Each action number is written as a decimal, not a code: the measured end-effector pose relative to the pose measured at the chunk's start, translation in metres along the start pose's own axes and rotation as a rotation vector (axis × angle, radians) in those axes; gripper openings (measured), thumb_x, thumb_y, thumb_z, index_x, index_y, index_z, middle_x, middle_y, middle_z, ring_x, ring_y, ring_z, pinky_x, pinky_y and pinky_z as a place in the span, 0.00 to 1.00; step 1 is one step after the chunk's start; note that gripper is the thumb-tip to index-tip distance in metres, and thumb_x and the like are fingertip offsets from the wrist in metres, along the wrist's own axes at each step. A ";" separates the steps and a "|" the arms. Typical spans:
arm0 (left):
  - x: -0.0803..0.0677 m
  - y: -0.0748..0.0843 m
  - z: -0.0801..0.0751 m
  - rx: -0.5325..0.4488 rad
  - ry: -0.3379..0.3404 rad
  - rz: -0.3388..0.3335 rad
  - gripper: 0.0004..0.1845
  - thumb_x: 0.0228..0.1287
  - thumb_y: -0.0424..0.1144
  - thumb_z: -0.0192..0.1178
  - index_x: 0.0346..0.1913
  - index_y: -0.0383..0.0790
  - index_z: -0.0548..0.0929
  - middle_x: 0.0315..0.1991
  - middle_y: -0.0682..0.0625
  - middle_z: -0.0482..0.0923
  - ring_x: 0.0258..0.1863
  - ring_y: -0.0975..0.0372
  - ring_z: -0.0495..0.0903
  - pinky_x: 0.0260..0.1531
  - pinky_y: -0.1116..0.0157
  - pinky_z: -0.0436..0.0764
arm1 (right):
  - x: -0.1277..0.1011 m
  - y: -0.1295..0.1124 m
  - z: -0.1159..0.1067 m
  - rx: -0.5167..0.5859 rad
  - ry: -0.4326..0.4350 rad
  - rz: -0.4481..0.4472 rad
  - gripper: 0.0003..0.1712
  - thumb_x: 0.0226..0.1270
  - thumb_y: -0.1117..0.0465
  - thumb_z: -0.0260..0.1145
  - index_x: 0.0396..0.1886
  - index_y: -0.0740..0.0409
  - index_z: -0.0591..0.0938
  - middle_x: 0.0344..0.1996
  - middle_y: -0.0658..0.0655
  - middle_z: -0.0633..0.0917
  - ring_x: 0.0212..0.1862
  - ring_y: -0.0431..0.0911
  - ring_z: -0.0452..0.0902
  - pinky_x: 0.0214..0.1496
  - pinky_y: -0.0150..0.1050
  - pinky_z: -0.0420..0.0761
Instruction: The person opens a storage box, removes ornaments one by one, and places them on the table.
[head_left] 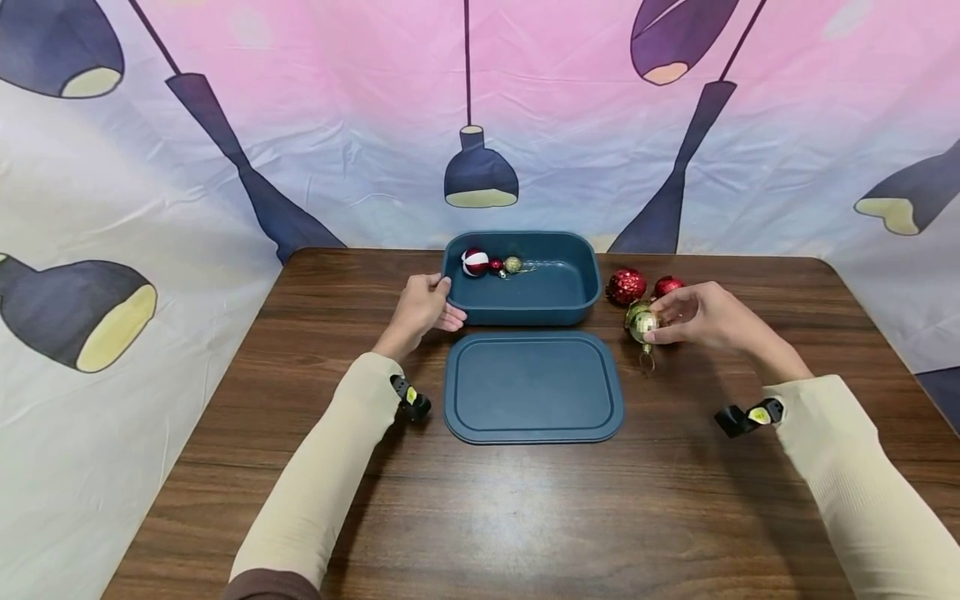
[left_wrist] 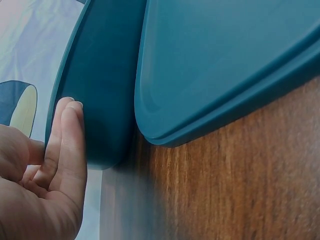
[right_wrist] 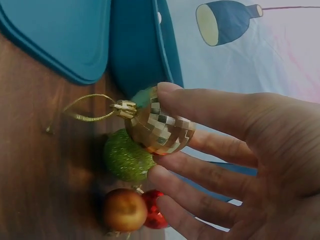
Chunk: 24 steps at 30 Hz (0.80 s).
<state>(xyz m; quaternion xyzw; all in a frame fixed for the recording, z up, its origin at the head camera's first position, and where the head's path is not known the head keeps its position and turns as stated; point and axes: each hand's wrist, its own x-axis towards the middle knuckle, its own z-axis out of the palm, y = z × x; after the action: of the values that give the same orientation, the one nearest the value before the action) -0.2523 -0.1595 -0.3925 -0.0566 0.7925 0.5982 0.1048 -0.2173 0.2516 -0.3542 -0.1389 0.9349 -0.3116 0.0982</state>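
My right hand (head_left: 708, 312) pinches a gold mirror-tiled bauble (right_wrist: 162, 127) between thumb and fingers, its gold loop hanging free. Below it, in the right wrist view, lie a green glittery bauble (right_wrist: 127, 157), an orange-gold bauble (right_wrist: 125, 210) and a red bauble (right_wrist: 156, 210). At the left end of a dark teal box (head_left: 517, 317), my left hand (head_left: 422, 308) touches the corner with nearly straight fingers, the thumb near the rim. Inside the box lie a red-and-white bauble (head_left: 474, 262), a small red bauble (head_left: 496, 264) and a small gold bauble (head_left: 512, 264).
A matching teal lid (head_left: 534, 387) lies flat on the wooden table (head_left: 487, 517), just in front of the box. Two red baubles, one a sequinned bauble (head_left: 626, 286), sit right of the box. A printed cloth (head_left: 390, 167) hangs behind the table.
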 end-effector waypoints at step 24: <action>0.002 -0.001 -0.001 0.005 0.004 -0.014 0.30 0.84 0.43 0.44 0.80 0.36 0.55 0.31 0.37 0.87 0.31 0.48 0.89 0.33 0.59 0.90 | -0.009 0.021 0.021 0.055 -0.058 0.016 0.29 0.49 0.53 0.85 0.48 0.64 0.88 0.42 0.59 0.88 0.48 0.53 0.83 0.41 0.34 0.83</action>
<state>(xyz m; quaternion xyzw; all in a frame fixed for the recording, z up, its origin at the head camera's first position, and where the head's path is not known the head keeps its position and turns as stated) -0.2541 -0.1604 -0.3940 -0.0634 0.7938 0.5952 0.1075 -0.2069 0.2584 -0.3827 -0.1374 0.9239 -0.3321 0.1314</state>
